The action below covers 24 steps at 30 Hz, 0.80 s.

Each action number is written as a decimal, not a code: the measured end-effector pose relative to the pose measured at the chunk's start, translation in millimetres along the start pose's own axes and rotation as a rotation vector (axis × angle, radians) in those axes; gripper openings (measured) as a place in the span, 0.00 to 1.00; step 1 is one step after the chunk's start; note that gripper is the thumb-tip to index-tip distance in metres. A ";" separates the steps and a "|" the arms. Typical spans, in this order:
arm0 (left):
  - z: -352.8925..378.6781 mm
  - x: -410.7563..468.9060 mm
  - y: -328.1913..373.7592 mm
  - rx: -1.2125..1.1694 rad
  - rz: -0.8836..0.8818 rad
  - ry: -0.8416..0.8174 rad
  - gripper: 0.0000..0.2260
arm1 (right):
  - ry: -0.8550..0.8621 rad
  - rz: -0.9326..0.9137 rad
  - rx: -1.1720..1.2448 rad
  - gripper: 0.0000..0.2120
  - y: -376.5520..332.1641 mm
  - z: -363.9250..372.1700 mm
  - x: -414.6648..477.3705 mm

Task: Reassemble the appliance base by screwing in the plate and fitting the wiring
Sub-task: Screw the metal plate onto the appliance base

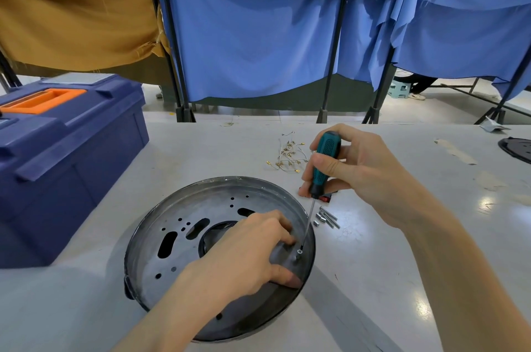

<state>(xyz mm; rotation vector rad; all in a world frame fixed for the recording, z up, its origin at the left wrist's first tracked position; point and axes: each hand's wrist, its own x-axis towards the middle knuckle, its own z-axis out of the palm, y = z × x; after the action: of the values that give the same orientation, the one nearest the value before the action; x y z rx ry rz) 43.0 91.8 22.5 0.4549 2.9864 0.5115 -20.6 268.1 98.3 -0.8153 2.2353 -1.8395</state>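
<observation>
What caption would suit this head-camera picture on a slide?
Right hand sets a teal screwdriver on a screw in the round appliance base; left hand rests on the plate.

The toolbox [66, 150] stands left of the base [131, 259], wires [287, 154] behind it, bolts [327, 218] right.

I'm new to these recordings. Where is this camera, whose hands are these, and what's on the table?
There is no robot here. One camera, worn on a person's head, looks down at their own bare hands. The right hand grips a green-handled screwdriver, its tip on a screw in the perforated plate of a round metal appliance base. The left hand rests on that plate, seemingly steadying it. On the grey table behind lie a bundle of wires with terminals, some loose bolts and a small red part; a blue toolbox stands at the left.
</observation>
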 end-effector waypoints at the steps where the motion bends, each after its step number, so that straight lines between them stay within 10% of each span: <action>1: 0.2 -0.2 -0.1 0.001 0.001 -0.001 0.30 | -0.004 0.000 0.000 0.08 0.2 0.3 0.0; 24: -3.3 -0.5 -1.5 -0.115 -0.024 0.018 0.32 | -0.012 -0.238 -0.374 0.22 -13.9 11.7 -11.7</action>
<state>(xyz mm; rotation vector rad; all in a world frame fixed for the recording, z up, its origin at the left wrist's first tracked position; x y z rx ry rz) 42.6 89.2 25.1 0.4058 2.9555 0.6838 -1.3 262.0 105.8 -1.1939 2.6147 -1.5093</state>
